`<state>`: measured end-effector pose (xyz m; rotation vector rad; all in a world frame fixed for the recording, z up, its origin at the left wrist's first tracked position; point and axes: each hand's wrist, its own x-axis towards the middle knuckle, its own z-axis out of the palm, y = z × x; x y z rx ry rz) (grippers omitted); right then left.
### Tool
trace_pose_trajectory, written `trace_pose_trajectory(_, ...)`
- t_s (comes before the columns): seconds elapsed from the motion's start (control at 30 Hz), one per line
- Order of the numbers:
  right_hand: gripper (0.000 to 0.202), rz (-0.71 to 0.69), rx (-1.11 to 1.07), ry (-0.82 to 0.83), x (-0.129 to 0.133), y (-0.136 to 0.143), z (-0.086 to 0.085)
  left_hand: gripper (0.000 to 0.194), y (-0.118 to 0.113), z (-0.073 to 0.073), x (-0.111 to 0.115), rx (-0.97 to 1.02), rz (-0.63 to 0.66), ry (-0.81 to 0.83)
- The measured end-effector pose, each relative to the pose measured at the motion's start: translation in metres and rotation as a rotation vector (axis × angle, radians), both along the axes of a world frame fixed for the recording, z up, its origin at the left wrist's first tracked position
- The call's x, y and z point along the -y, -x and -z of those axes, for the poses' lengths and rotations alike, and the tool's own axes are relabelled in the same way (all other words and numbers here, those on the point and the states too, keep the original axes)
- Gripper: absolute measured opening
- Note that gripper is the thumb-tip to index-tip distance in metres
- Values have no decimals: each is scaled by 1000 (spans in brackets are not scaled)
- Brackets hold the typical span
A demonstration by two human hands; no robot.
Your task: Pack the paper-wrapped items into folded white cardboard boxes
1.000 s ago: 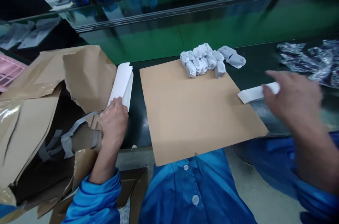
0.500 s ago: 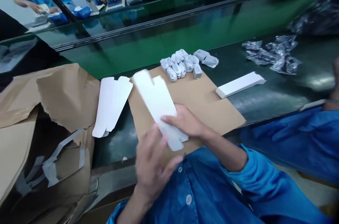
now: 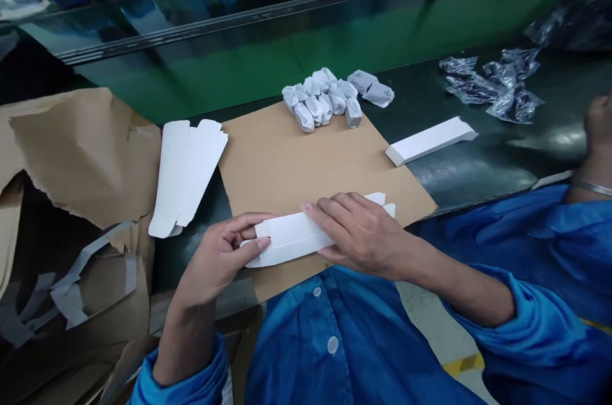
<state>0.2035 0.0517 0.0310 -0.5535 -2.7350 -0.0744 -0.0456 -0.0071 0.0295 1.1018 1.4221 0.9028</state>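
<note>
A white folding carton [image 3: 289,239] lies lengthwise between my two hands, just over the brown cardboard sheet [image 3: 268,162]. My left hand [image 3: 224,252] grips its left end, thumb on the front face and fingers behind. Across the right part of the carton curls my right hand [image 3: 358,233], with end flaps sticking out past it. Flat white cartons [image 3: 186,175] are stacked left of the sheet. A formed long white box [image 3: 430,140] rests at the sheet's right edge. Several small paper-wrapped pieces [image 3: 320,99] sit in a cluster at the sheet's far edge.
On the left stands a torn open brown cardboard box [image 3: 86,156] with strips of tape. Clear plastic bags [image 3: 497,83] lie at the back right of the dark green bench [image 3: 516,150]. Another person's arm [image 3: 600,143] shows at the right edge; others work across the bench.
The carton has turned from slanting upward to nearly level and come closer to my body. My left hand has moved from open beside it to gripping its left end.
</note>
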Motion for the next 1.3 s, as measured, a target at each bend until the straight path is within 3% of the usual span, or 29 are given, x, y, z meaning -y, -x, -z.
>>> trace_pose_trajectory(0.07, 49, -33, -19, -14, -4, -3, -1, 28, 1, -5, -1, -119, 54, -57)
trace_pose_trajectory(0.27, 47, -22, -9, -156, 3, -1, 1, 12, -9, -4, -7, -444, -70, -319)
trace_pose_trajectory(0.37, 37, -10, -2, -257, 5, -2, 0, 13, -2, -4, -8, -462, -73, -343)
trace_pose_trajectory(0.43, 34, 53, -40, -237, 0, -3, 0, 13, 1, -4, -5, -363, -163, -381)
trace_pose_trajectory(0.53, 43, 322, -178, -144, -7, -1, 5, 27, -17, 1, 4, -182, -507, -634)
trace_pose_trajectory(0.57, 46, 402, -223, -121, -6, 2, 8, 37, -29, 4, 8, -140, -546, -696)
trace_pose_trajectory(0.63, 48, 449, -274, -109, 3, 13, 14, 67, -56, 11, 12, -101, -442, -690)
trace_pose_trajectory(0.7, 48, 346, -295, -91, 18, 22, 16, 86, -78, 18, 10, -79, -417, -612)
trace_pose_trajectory(0.8, 52, 127, -317, 210, 31, 25, 6, 74, -82, 22, 2, -115, -524, -514)
trace_pose_trajectory(0.87, 52, 108, -368, 519, 25, 21, -5, 65, -70, 21, -2, -145, -399, -428)
trace_pose_trajectory(0.93, 48, 101, -476, 704, 12, 18, -12, 63, -58, 19, -3, -199, -280, -430)
trace_pose_trajectory(1.03, 45, -18, -588, 744, -8, 22, -10, 60, -46, 16, 0, -312, -265, -524)
trace_pose_trajectory(1.17, 38, -88, -515, 854, -21, 26, -2, 59, -42, 16, 3, -337, -170, -509)
trace_pose_trajectory(1.3, 32, -163, -481, 1015, -24, 24, -5, 60, -41, 17, 3, -375, -135, -556)
